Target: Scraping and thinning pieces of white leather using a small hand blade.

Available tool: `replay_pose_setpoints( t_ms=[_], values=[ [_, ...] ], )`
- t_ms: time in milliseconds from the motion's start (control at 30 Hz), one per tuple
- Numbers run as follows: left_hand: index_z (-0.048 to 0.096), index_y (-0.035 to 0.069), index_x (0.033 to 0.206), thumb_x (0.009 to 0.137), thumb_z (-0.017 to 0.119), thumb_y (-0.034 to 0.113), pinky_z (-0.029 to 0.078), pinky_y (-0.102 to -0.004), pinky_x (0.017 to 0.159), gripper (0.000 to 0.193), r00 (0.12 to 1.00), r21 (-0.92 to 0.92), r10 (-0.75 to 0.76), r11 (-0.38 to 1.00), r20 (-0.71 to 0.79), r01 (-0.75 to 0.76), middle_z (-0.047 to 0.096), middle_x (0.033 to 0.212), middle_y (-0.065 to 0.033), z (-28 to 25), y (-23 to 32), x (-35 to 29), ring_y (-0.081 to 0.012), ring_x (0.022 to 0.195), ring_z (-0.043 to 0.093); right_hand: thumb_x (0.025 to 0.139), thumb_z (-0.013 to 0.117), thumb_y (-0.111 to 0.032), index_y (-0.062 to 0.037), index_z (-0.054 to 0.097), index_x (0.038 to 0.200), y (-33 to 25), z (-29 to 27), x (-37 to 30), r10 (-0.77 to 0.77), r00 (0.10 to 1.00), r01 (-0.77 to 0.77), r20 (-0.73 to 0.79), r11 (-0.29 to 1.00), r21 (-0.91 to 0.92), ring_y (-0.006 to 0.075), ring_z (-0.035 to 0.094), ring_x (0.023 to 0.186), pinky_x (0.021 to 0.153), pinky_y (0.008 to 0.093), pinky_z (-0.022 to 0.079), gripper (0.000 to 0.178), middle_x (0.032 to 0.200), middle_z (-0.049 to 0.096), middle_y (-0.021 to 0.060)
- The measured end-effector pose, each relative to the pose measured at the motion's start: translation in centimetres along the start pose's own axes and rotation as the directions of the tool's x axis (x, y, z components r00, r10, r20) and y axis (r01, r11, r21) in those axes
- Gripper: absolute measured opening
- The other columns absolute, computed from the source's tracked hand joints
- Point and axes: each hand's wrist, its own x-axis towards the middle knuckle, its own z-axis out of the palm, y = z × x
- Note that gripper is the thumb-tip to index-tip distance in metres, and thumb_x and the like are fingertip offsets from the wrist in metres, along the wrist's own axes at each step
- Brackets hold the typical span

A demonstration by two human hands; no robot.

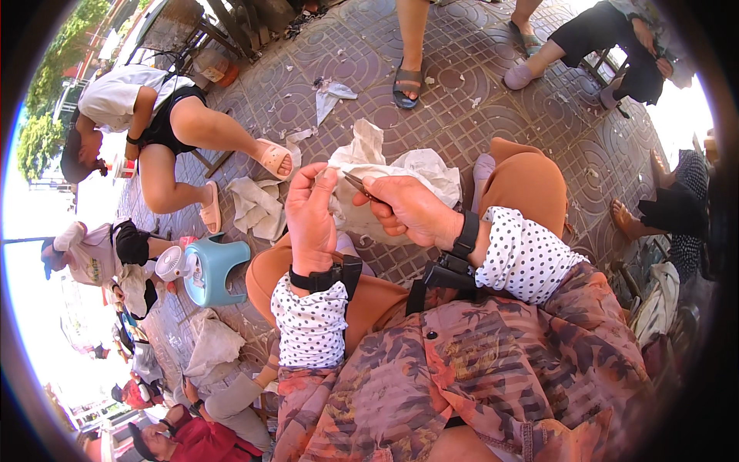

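Note:
My right hand [412,208] is closed round a dark, slim pointed tool [366,189], perhaps small snips or tweezers; its exact kind is unclear. The tool's tip points up and left toward the fingertips of my left hand [312,215]. Thumb and forefinger are pinched together on that left hand, beside the pale cloth's edge. What they hold is too small to make out. Below and beyond both hands, the crumpled white cloth [431,171] spreads between my knees, partly hidden by my fingers and wrists.
At left stands a light-blue stool [221,262] with a small white fan [172,263]. Crumpled pale cloths [258,208] lie on the patterned paving [369,46], among scattered white scraps. A seated person [138,108] is at upper left; other people sit or stand around.

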Motion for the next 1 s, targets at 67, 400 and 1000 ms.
replay_pose_setpoints(
  t_ms=[67, 400, 1000],
  values=[
    [0.063, 0.003, 0.112, 0.097, 0.067, 0.008, 0.046, -0.0244, 0.085, 0.016, 1.000, -0.007, 0.009, 1.000, -0.007, -0.009, 0.066, 0.103, -0.0016, 0.13, 0.02, -0.04, -0.0085, 0.094, 0.059, 0.107, 0.047, -0.032, 0.0006, 0.061, 0.106, 0.01, 0.01, 0.04, -0.009, 1.000, 0.009, -0.008, 1.000, -0.012, 0.0047, 0.026, 0.050, 0.044, 0.0234, 0.022, 0.035, 0.065, 0.038, -0.0067],
    [0.063, 0.004, 0.109, 0.097, 0.066, 0.008, 0.048, -0.0254, 0.086, 0.013, 1.000, -0.101, -0.008, 0.995, -0.026, 0.005, 0.066, 0.101, -0.0018, -0.21, 0.07, 0.08, -0.0093, 0.093, 0.060, 0.104, 0.055, -0.030, -0.0027, 0.065, 0.099, 0.24, -0.31, 0.21, -0.045, 0.999, 0.045, -0.002, 0.996, -0.083, 0.0039, 0.026, 0.051, 0.046, 0.0235, 0.021, 0.030, 0.062, 0.036, -0.0085],
    [0.061, 0.005, 0.110, 0.097, 0.065, 0.008, 0.048, -0.0263, 0.087, 0.014, 0.999, -0.175, -0.007, 0.985, -0.045, -0.001, 0.065, 0.101, -0.0019, -0.17, 0.51, 0.12, -0.0103, 0.093, 0.060, 0.107, 0.045, -0.035, 0.0011, 0.062, 0.109, -0.06, -0.24, -0.15, 0.033, 0.998, -0.032, 0.050, 0.999, -0.022, 0.0054, 0.026, 0.051, 0.045, 0.0236, 0.022, 0.040, 0.068, 0.041, -0.0050]
  ],
)
